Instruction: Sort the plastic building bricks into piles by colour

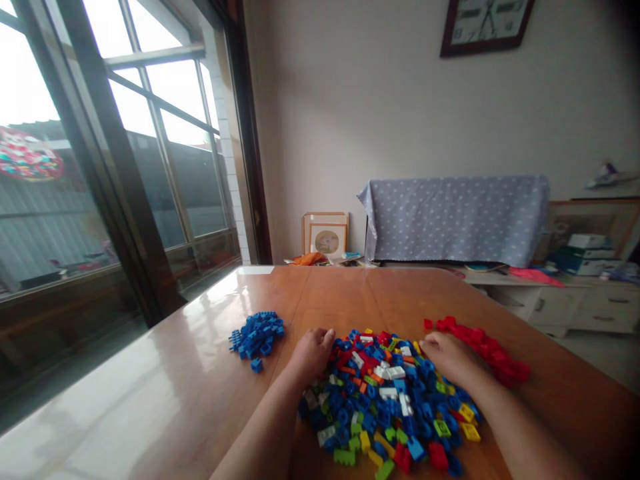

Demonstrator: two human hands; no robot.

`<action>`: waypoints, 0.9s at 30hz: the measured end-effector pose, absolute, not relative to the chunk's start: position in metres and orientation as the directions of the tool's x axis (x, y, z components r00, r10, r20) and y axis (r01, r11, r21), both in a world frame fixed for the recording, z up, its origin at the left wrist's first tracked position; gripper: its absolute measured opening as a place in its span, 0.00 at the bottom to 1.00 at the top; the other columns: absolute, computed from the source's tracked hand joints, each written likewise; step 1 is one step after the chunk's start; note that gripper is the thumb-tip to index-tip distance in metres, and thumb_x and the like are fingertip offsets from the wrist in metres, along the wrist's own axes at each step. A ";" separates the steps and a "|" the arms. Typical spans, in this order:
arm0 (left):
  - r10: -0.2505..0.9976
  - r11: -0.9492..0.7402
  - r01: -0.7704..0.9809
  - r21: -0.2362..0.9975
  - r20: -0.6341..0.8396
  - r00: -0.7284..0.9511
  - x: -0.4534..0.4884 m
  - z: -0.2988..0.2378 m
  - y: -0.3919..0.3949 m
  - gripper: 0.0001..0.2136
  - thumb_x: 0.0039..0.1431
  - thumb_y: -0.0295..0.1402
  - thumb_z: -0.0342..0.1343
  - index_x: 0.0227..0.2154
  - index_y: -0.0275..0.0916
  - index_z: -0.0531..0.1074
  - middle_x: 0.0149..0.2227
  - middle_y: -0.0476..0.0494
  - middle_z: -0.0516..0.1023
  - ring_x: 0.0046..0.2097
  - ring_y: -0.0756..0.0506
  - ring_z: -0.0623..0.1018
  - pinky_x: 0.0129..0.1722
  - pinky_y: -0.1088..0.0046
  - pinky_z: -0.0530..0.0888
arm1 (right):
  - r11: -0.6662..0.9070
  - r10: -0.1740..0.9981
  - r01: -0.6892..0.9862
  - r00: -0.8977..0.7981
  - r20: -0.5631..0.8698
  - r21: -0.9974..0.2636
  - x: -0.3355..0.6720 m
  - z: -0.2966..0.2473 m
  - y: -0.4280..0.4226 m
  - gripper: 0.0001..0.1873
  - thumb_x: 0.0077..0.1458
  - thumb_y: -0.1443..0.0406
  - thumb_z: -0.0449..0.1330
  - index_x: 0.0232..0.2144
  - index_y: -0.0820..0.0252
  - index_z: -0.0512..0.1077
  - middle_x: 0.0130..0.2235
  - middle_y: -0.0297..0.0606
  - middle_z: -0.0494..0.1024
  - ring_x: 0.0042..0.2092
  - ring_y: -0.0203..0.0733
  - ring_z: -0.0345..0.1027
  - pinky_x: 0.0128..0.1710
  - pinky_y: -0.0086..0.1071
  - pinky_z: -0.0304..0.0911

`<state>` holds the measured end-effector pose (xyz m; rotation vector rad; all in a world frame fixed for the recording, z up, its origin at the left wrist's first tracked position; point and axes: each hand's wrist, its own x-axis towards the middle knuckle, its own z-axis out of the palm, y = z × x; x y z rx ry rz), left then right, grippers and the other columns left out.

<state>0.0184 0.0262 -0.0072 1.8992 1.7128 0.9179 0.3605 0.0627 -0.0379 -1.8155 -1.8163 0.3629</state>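
Note:
A big mixed pile of toy bricks [387, 400], blue, red, white, green, yellow and orange, lies on the wooden table [175, 400] in front of me. My left hand [313, 351] rests at the pile's left edge with its fingers curled down onto the bricks. My right hand [445, 355] sits at the pile's right edge, fingers bent and pressed against bricks. What either hand holds is hidden. A small heap of only blue bricks [257, 332] lies to the left of my left hand. A row of only red bricks [483, 347] lies just right of my right hand.
A large window [100, 167] runs along the left. Behind the table stands furniture under a dotted grey cloth [455, 217], a framed picture [326, 235] on the floor, and white drawers [575, 303] with clutter at the right. A clock [485, 23] hangs on the wall.

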 end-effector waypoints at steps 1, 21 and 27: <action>0.980 -0.170 0.693 0.700 0.194 0.045 0.021 -0.006 0.025 0.24 0.64 0.50 0.43 0.27 0.37 0.74 0.30 0.40 0.79 0.31 0.45 0.74 0.30 0.73 0.64 | 0.080 0.984 0.838 0.019 0.176 -0.540 0.359 -0.039 0.063 0.16 0.53 0.53 0.57 0.30 0.55 0.78 0.34 0.42 0.83 0.38 0.48 0.75 0.35 0.33 0.62; 0.934 -0.349 0.512 0.785 0.245 0.260 0.040 0.023 -0.002 0.27 0.66 0.53 0.41 0.40 0.36 0.76 0.40 0.42 0.80 0.41 0.43 0.76 0.43 0.72 0.71 | 0.356 0.926 0.606 -0.128 0.355 -0.711 0.321 -0.024 0.046 0.17 0.54 0.57 0.54 0.40 0.54 0.79 0.43 0.39 0.83 0.47 0.49 0.74 0.49 0.36 0.64; 0.916 -0.372 0.409 0.833 0.258 0.307 0.046 0.030 -0.008 0.26 0.66 0.51 0.41 0.45 0.35 0.75 0.43 0.42 0.80 0.45 0.42 0.76 0.46 0.71 0.72 | 0.298 0.954 0.464 -0.127 0.270 -0.834 0.315 -0.022 0.044 0.20 0.54 0.55 0.55 0.44 0.57 0.78 0.41 0.39 0.83 0.41 0.47 0.76 0.43 0.35 0.69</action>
